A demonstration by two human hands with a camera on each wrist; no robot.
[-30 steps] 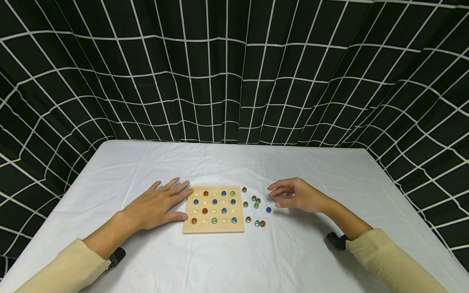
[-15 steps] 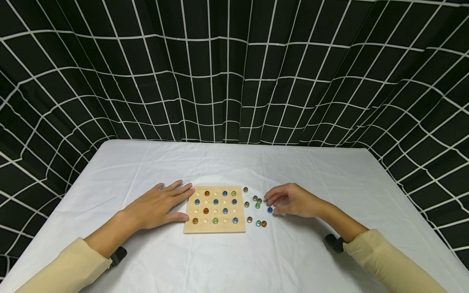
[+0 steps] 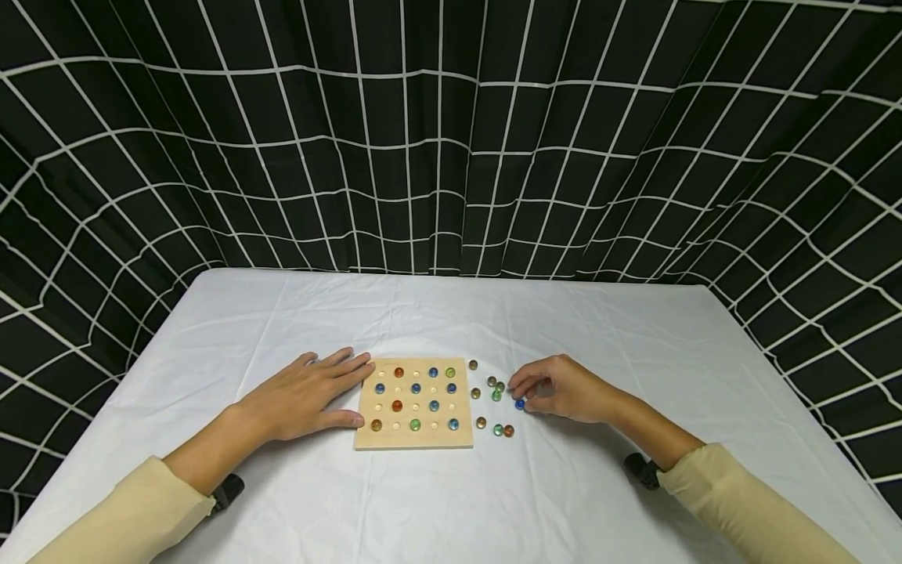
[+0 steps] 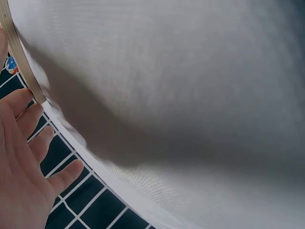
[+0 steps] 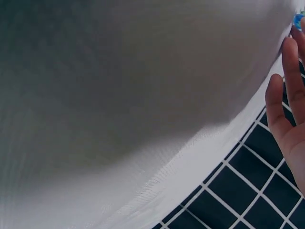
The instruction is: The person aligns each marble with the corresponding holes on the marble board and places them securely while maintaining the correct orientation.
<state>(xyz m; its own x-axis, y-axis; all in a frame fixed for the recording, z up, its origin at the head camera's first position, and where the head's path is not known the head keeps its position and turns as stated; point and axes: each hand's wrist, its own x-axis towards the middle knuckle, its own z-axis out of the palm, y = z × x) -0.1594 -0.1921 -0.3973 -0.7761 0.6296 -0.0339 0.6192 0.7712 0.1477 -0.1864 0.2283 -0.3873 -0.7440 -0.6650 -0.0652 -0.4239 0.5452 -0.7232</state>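
Both forearms, in cream sleeves, stretch forward over the white tablecloth (image 3: pixel 437 501). The left hand (image 3: pixel 299 399) lies flat, palm down, fingers straight and spread, its fingertips and thumb touching the left edge of the wooden board (image 3: pixel 413 404), which holds marbles in its dimples. The right hand (image 3: pixel 560 389) rests low on the cloth to the right of the board with its fingers curled inward, the tips at a blue marble (image 3: pixel 519 404) among the loose marbles (image 3: pixel 493 409); whether they pinch it or merely touch it cannot be told.
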